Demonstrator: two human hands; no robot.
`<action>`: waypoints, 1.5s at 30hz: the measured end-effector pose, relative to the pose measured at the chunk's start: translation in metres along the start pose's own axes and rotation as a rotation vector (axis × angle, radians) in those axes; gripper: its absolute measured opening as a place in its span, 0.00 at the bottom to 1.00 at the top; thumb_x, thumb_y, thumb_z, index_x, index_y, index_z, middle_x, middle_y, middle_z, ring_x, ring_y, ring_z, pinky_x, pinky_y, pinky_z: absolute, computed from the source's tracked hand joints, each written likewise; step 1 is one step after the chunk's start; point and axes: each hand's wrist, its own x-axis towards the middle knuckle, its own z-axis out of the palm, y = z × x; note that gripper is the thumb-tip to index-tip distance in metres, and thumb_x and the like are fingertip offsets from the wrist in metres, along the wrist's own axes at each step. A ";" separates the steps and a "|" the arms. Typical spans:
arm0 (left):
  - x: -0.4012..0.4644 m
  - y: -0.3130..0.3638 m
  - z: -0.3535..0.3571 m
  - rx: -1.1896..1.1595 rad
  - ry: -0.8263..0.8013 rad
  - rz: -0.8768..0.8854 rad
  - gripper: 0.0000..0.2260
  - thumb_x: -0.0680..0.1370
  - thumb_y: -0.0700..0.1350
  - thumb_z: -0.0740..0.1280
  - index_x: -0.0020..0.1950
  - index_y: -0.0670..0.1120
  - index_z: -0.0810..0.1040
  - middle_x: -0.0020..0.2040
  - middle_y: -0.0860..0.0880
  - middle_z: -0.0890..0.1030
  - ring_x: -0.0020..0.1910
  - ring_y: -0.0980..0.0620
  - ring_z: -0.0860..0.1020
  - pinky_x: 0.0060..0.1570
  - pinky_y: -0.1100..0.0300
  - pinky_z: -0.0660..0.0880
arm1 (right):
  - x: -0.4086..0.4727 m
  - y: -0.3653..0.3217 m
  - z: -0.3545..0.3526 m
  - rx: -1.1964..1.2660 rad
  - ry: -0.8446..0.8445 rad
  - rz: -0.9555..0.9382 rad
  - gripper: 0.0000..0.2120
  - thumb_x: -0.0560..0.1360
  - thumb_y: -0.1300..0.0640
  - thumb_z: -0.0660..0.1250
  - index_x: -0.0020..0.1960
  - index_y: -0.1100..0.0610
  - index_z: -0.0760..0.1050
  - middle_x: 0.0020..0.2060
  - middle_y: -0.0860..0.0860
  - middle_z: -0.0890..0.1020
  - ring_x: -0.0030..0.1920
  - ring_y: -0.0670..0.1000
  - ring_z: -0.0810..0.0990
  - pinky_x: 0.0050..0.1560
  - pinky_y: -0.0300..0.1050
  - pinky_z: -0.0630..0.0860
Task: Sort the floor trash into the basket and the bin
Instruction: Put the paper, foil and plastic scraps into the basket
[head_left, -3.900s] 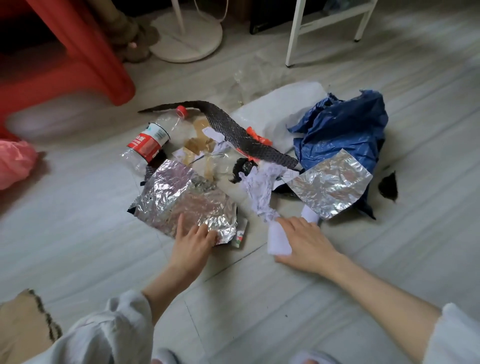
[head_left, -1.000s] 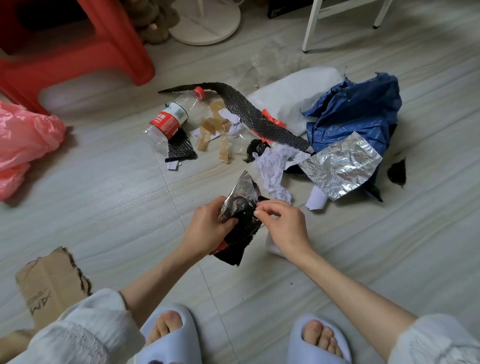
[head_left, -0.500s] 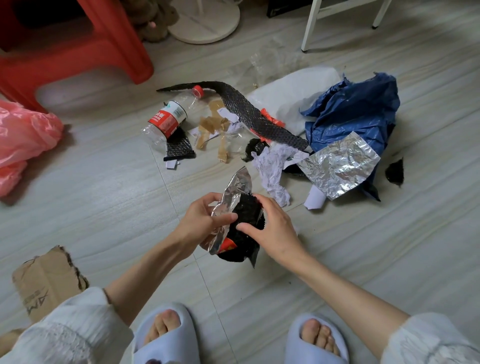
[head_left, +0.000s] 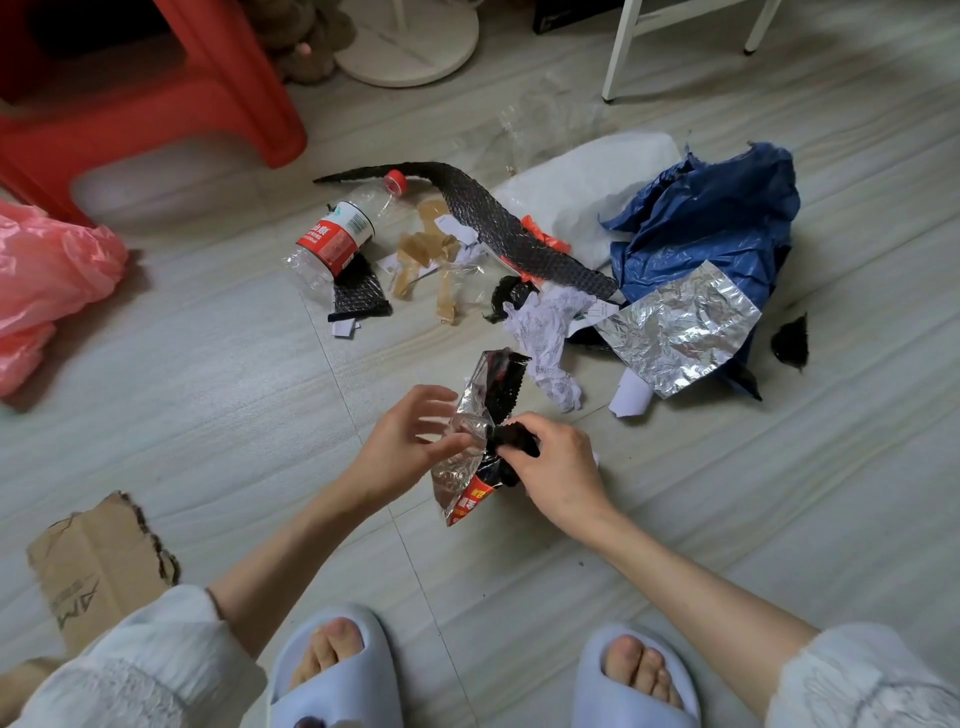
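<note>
A crumpled silver-and-black snack wrapper (head_left: 480, 441) with a red corner is held just above the floor between both hands. My right hand (head_left: 556, 467) pinches its black middle part. My left hand (head_left: 402, 441) touches the silver side with thumb and spread fingers. Behind lie a clear plastic bottle (head_left: 337, 236) with a red label, a long black mesh strip (head_left: 498, 223), brown paper scraps (head_left: 426, 260), crumpled white paper (head_left: 545, 332), a foil sheet (head_left: 680, 327) and a blue plastic bag (head_left: 711, 223). No basket or bin shows in view.
A red plastic stool (head_left: 156, 93) stands at the back left, a pink plastic bag (head_left: 47, 280) at the left edge. A torn cardboard piece (head_left: 98, 566) lies near my left sleeve. A white fan base (head_left: 410, 41) and white furniture legs (head_left: 623, 52) stand behind the trash.
The big foil-lined wrapper was lifted off the floor and folded small between both hands. In the last half second my left fingers spread apart and my right hand closed over the black part.
</note>
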 end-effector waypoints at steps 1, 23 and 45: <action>-0.001 0.000 0.001 -0.007 -0.021 -0.009 0.10 0.73 0.39 0.69 0.51 0.48 0.73 0.48 0.52 0.80 0.45 0.54 0.80 0.39 0.68 0.77 | 0.001 0.001 0.001 -0.019 0.010 -0.001 0.06 0.72 0.60 0.69 0.48 0.54 0.80 0.38 0.47 0.76 0.40 0.49 0.74 0.37 0.31 0.66; 0.003 0.004 -0.005 0.303 -0.101 0.266 0.19 0.73 0.43 0.71 0.61 0.45 0.71 0.58 0.56 0.75 0.58 0.60 0.74 0.59 0.65 0.69 | 0.008 -0.003 0.003 0.177 0.013 -0.095 0.07 0.68 0.65 0.73 0.46 0.65 0.81 0.39 0.43 0.73 0.41 0.40 0.74 0.44 0.25 0.68; 0.007 0.013 -0.003 -0.193 -0.098 -0.249 0.19 0.69 0.33 0.72 0.57 0.44 0.72 0.46 0.41 0.78 0.44 0.43 0.79 0.48 0.49 0.78 | 0.000 0.004 -0.001 0.375 -0.027 -0.083 0.15 0.74 0.71 0.59 0.52 0.52 0.70 0.47 0.45 0.79 0.48 0.46 0.81 0.52 0.41 0.78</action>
